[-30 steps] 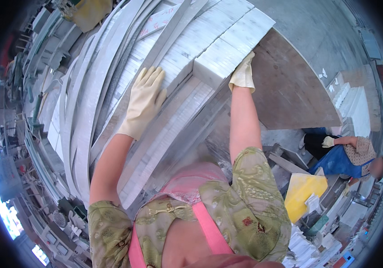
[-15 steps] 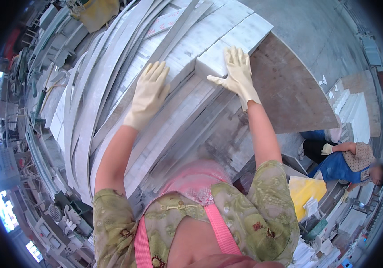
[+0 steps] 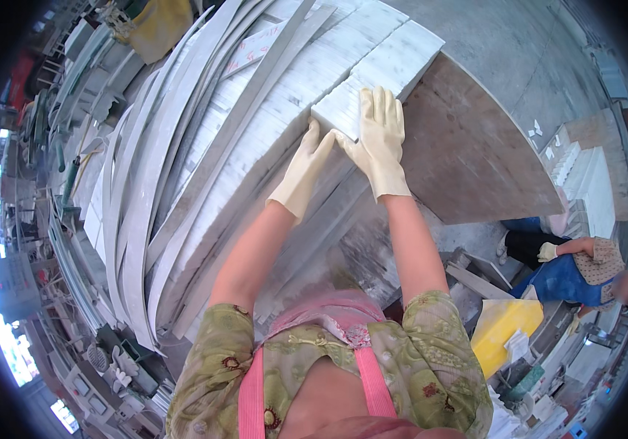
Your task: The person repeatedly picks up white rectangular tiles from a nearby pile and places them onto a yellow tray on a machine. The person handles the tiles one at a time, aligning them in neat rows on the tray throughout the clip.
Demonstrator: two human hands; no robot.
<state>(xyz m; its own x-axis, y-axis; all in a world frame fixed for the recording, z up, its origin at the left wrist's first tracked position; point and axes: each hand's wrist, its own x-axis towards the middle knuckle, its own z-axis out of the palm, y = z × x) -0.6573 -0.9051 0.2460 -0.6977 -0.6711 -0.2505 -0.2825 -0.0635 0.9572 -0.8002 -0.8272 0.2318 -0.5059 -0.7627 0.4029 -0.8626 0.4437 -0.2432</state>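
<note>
Both my hands wear cream rubber gloves at the near corner of a stack of pale, grey-veined stone slabs (image 3: 270, 150). My left hand (image 3: 305, 167) reaches to the near edge of the end block (image 3: 394, 55), thumb apart from the fingers; some of its fingers are hidden behind one another. Over the corner of that same block, my right hand (image 3: 381, 143) lies with its fingers stretched forward and its thumb spread toward the left hand. Neither hand is wrapped round anything that I can see. Long thin grey strips (image 3: 219, 139) lie across the stack to the left.
A brown board (image 3: 478, 146) borders the stack on the right. Beyond it a person in a blue apron (image 3: 566, 279) bends among stone pieces. Something yellow (image 3: 504, 333) stands at my lower right. Stone offcuts and equipment crowd the left side.
My left hand has moved right, from the strips to the block's near corner beside my right hand. The right hand has come slightly nearer to me and its fingers are closer together.
</note>
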